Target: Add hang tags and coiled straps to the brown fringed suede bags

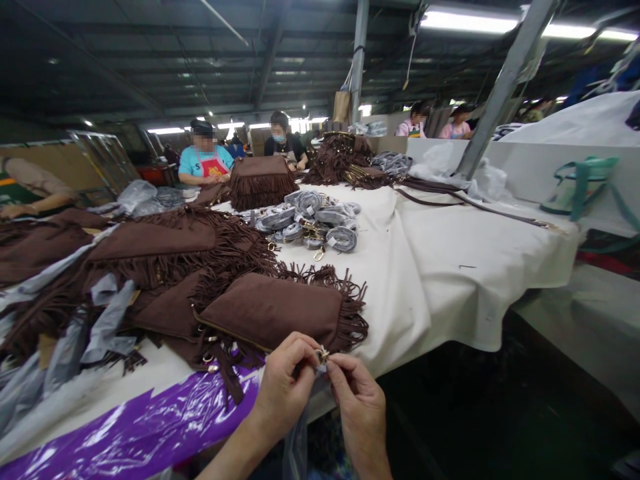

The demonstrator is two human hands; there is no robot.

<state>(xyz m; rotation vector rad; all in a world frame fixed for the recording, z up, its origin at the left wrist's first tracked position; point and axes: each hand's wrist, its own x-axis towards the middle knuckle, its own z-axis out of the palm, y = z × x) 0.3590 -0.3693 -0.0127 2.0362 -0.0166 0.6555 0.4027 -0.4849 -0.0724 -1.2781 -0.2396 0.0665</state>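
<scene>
Near the table's front edge, my left hand and my right hand meet in a pinch. Between their fingertips is a small gold-coloured metal clasp, partly covered by the fingers. A strip of clear plastic hangs down below it, beside my left wrist. Just beyond my hands lies a brown fringed bag, its zipper edge towards me. More brown fringed bags are heaped to the left. Behind them sits a pile of plastic-wrapped straps with gold clips.
A white cloth covers the table. Purple plastic lies along the front left. Loose brown straps and a teal pouch are at right. Co-workers sit across the table; a person's arm reaches in at left.
</scene>
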